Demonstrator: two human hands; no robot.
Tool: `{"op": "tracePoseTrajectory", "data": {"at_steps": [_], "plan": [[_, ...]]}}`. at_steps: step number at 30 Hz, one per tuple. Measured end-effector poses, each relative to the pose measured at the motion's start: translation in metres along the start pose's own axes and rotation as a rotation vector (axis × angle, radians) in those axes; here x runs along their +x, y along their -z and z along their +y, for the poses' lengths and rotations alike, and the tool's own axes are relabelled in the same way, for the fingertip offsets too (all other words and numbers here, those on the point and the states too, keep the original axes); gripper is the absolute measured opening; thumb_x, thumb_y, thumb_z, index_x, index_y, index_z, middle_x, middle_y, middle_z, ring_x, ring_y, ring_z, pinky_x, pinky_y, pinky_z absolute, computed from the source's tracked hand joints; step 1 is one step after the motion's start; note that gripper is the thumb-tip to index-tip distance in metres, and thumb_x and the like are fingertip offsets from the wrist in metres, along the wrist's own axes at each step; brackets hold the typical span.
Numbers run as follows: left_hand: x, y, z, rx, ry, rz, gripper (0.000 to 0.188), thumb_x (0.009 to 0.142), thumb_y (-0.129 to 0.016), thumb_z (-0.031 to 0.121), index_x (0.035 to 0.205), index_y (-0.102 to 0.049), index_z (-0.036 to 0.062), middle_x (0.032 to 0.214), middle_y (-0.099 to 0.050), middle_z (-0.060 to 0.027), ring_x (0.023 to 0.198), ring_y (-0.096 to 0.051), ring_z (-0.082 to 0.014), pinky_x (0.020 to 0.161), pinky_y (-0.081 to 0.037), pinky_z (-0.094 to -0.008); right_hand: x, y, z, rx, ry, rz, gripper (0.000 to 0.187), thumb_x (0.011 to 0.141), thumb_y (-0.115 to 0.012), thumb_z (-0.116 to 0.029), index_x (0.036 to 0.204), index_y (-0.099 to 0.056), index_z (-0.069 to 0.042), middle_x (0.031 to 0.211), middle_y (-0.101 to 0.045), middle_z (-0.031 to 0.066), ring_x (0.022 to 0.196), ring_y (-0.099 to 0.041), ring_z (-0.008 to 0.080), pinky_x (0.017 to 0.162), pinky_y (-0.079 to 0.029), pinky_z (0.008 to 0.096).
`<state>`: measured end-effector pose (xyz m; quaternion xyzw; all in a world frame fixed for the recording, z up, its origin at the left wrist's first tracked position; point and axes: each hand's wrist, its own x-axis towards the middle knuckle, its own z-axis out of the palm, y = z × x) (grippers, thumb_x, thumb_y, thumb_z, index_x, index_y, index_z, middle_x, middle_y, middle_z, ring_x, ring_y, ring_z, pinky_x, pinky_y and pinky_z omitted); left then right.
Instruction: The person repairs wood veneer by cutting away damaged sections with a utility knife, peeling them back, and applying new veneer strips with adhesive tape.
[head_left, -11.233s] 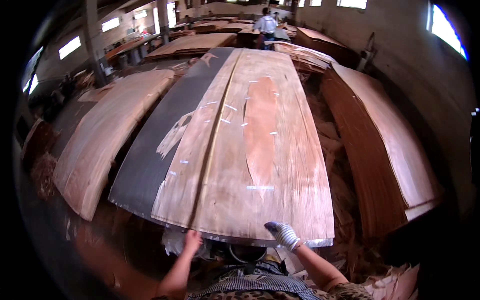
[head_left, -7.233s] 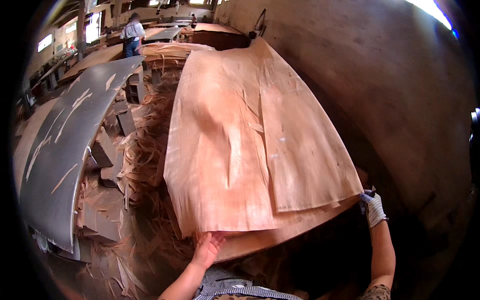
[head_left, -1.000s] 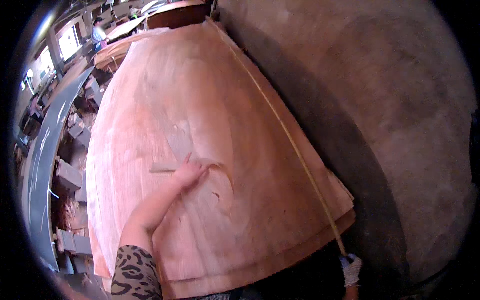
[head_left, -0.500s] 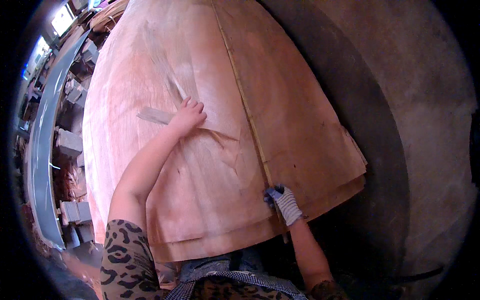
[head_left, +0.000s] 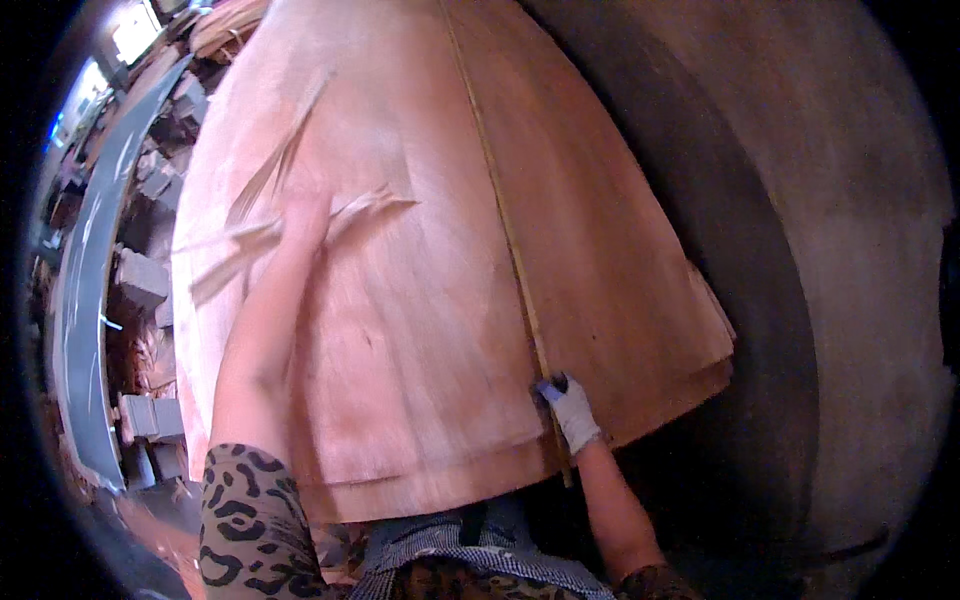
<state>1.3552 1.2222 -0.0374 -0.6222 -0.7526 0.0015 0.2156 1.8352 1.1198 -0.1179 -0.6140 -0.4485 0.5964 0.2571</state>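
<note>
The veneer sheets (head_left: 420,300) are thin reddish wood, matt, with fine lengthwise grain and a splintery torn patch up near the bare left hand (head_left: 305,215). The right hand (head_left: 572,412) wears a knitted cloth glove, whitish with bluish fingertips. Its sleeve-mate on the left arm is soft leopard-print fabric (head_left: 250,520). The wall (head_left: 850,250) looks like rough, dull concrete. The grey board (head_left: 85,330) at the left edge looks smooth and matt.

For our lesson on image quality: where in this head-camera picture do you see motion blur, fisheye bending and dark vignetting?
Head view: the bare left hand is smeared by motion; the white-gloved right hand is sharper; the long thin yellowish strip on the reddish veneer sheet stack bows; corners go black.
</note>
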Motion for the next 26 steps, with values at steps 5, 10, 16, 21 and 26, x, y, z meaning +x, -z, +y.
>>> {"op": "tracePoseTrajectory", "data": {"at_steps": [5,10,16,21,26], "plan": [[-0.197,-0.008,-0.149,0.243,0.370,-0.250,0.012,0.079,-0.050,0.012,0.082,-0.059,0.0050,0.081,-0.062,-0.0142,0.073,-0.062,-0.0288,0.067,-0.048,-0.0419,-0.036,0.035,0.010,-0.330,0.236,0.366,0.025,0.078,-0.063,-0.019,0.086,-0.057,0.004,0.074,-0.061,0.0109,0.068,-0.055,0.0222,0.066,-0.044,0.0349],[-0.608,0.060,-0.262,0.427,1.334,-0.711,0.020,0.084,-0.053,0.024,0.100,-0.059,0.0127,0.093,-0.064,-0.0083,0.082,-0.065,-0.0241,0.068,-0.053,-0.0386,-0.096,0.024,-0.015,-0.533,0.330,0.444,0.022,0.077,-0.064,-0.014,0.087,-0.056,0.004,0.080,-0.061,0.0127,0.074,-0.057,0.0253,0.069,-0.045,0.0346],[-0.737,0.038,-0.160,-0.200,1.368,-0.845,0.071,0.069,-0.069,0.032,0.126,-0.040,0.0024,0.113,-0.055,-0.0187,0.107,-0.053,-0.0322,0.090,-0.043,-0.0374,-0.094,-0.029,-0.002,-0.386,0.414,0.352,0.016,0.077,-0.065,-0.012,0.081,-0.054,-0.002,0.062,-0.054,0.0047,0.053,-0.050,0.0171,0.048,-0.042,0.0305],[-0.729,0.047,-0.238,-0.695,1.307,-0.327,0.070,0.075,-0.066,0.026,0.131,-0.033,0.0016,0.129,-0.040,-0.0232,0.119,-0.039,-0.0375,0.098,-0.034,-0.0399,-0.138,-0.184,-0.062,-0.014,0.229,0.005,0.019,0.077,-0.066,-0.016,0.072,-0.049,-0.009,0.052,-0.047,0.0001,0.038,-0.041,0.0096,0.034,-0.033,0.0244],[-0.725,0.071,-0.310,-0.949,1.140,0.050,0.069,0.078,-0.063,0.030,0.135,-0.030,0.0118,0.135,-0.037,-0.0180,0.125,-0.034,-0.0333,0.104,-0.026,-0.0375,-0.178,-0.308,-0.025,-0.038,0.015,-0.152,0.024,0.076,-0.069,-0.026,0.077,-0.051,-0.012,0.053,-0.047,-0.0003,0.038,-0.041,0.0111,0.034,-0.034,0.0261]]}}
